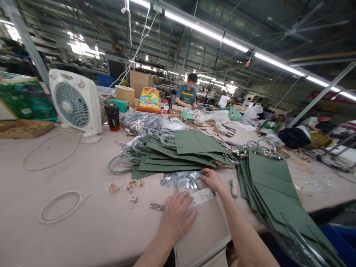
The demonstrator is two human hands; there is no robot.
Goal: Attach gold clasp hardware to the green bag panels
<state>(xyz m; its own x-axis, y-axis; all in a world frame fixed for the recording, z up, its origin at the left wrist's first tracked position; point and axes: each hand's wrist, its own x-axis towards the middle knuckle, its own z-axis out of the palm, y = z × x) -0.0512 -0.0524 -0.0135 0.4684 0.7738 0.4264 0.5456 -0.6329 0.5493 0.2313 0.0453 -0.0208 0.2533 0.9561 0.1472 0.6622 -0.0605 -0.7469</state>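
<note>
A pale beige bag panel (204,226) lies at the table's front edge, its lower end hanging over. My left hand (178,213) rests flat on its left side, fingers spread. Beside that hand, a short green strap with a metal plate (157,206) sticks out to the left. My right hand (213,180) reaches to the panel's far end, fingertips bent together beside a plastic-wrapped handle (187,183). What those fingertips pinch is hidden. Just beyond lies a stack of green bag panels (178,155) with wrapped handles. Small gold-coloured metal fittings (133,202) lie to the left.
More green panels (269,174) drape over the front edge at right, near a small rolled piece (233,188). At left are a coiled white cord (59,207), a fan (75,102) and a dark tumbler (112,116). A co-worker (187,92) sits across the table.
</note>
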